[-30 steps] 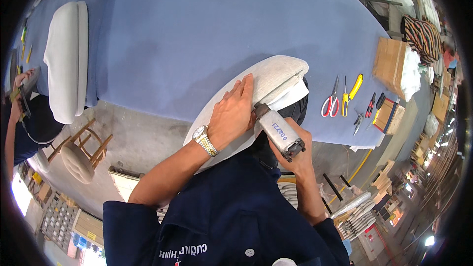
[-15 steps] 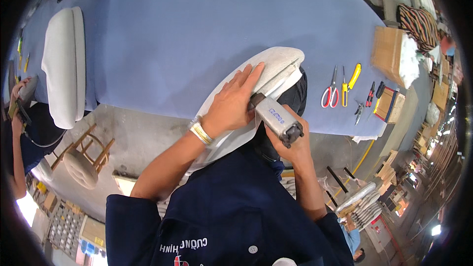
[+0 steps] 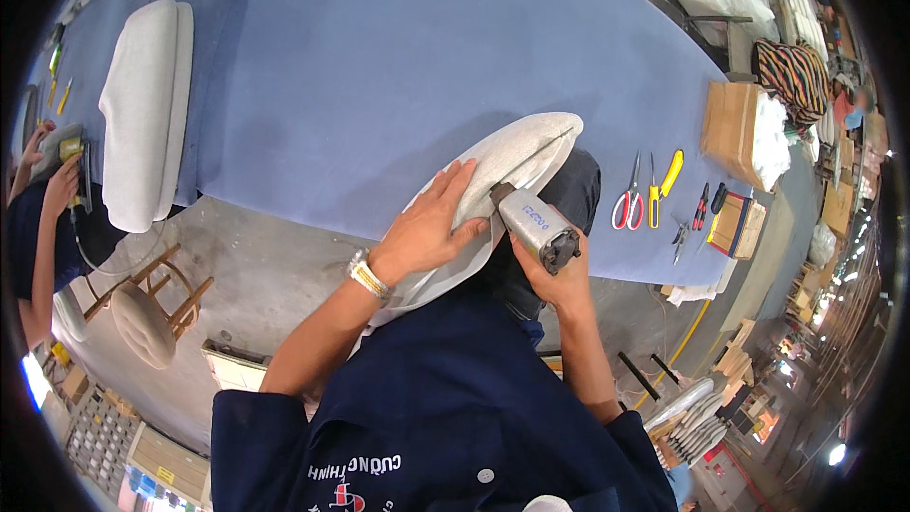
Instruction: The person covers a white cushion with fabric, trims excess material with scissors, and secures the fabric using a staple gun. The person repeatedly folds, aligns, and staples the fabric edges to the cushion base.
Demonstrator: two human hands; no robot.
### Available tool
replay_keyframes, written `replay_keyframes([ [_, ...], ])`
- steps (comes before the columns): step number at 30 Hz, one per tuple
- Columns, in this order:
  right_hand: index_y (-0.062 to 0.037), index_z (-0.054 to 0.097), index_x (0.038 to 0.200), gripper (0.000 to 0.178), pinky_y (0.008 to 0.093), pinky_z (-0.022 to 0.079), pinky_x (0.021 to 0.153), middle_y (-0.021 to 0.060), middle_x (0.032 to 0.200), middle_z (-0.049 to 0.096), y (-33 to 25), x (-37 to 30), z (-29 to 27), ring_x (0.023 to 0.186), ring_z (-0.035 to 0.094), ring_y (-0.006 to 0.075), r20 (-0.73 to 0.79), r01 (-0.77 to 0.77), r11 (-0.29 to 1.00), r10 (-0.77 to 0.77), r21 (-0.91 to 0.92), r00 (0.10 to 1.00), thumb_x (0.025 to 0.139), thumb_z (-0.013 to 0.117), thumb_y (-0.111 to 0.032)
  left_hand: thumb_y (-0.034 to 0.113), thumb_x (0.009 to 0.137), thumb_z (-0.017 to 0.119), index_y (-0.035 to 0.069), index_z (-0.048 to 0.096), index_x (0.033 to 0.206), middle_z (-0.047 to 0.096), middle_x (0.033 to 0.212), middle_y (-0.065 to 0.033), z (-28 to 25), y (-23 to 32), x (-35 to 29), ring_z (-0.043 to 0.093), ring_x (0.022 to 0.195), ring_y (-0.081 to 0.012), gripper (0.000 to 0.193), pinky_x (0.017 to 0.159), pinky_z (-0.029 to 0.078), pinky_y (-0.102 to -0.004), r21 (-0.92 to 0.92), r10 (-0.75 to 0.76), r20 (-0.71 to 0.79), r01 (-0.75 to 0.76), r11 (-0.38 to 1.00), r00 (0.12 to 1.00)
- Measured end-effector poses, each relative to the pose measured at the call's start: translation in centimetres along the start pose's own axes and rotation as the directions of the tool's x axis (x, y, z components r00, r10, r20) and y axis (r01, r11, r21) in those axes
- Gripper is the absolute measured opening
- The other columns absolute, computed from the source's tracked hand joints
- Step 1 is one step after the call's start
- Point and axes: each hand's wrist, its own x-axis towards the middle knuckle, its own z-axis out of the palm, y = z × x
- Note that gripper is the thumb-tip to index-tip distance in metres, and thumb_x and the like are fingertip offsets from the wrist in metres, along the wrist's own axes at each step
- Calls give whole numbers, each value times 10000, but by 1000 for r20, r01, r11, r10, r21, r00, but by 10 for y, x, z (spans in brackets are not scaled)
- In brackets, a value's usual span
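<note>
A light grey fabric-covered cushion [image 3: 517,139] rests tilted across my lap against the front edge of the blue-covered table [image 3: 379,57]. My left hand [image 3: 427,228] lies on its upper face, fingers stretched out and thumb apart, pressing the fabric without gripping it. A grey metal staple gun [image 3: 536,226] is in my right hand [image 3: 564,275], whose fingers wrap round its handle beneath. The gun's dark nose meets the cushion's edge near my left thumb. The exact contact point is hard to make out.
Scissors [image 3: 627,209], a yellow-handled tool [image 3: 654,207], a yellow knife [image 3: 672,173] and pliers [image 3: 700,207] lie right on the table. Beyond stands a cardboard box [image 3: 730,128]. Another grey cushion [image 3: 142,123] lies left, near a co-worker's hands [image 3: 63,185] and a wooden stool [image 3: 147,322].
My left hand has slid back along the cushion toward me, uncovering more of its top. The staple gun has moved slightly, staying at the cushion's edge. The view has shifted a little.
</note>
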Motion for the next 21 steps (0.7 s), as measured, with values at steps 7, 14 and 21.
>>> replay_keyframes([
  [7, -23, 669, 1033, 264, 383, 572, 748, 164, 910, 733, 2, 1, -2, 871, 748, 375, 46, -16, 997, 19, -71, 999, 806, 778, -101, 327, 961, 715, -13, 318, 1578, 540, 1462, -325, 3, 25, 1, 678, 1129, -479, 808, 924, 580, -521, 181, -181, -117, 200, 963, 977],
  [14, 3, 700, 1022, 234, 317, 559, 709, 121, 890, 723, -12, -1, -11, 799, 755, 263, 133, 26, 995, -14, -92, 991, 835, 791, -103, 276, 923, 756, -25, 340, 1563, 557, 1430, -341, 6, 19, -2, 673, 1147, -481, 821, 901, 592, -515, 171, -101, -177, 132, 976, 979],
  [21, -13, 685, 994, 215, 304, 543, 681, 104, 846, 718, -5, 5, -17, 750, 727, 180, 187, -63, 995, 78, -81, 979, 812, 784, -68, 221, 890, 779, -67, 343, 1549, 554, 1438, -334, 16, 29, -1, 615, 1271, -464, 841, 974, 575, -490, 238, -89, -191, 134, 962, 978],
])
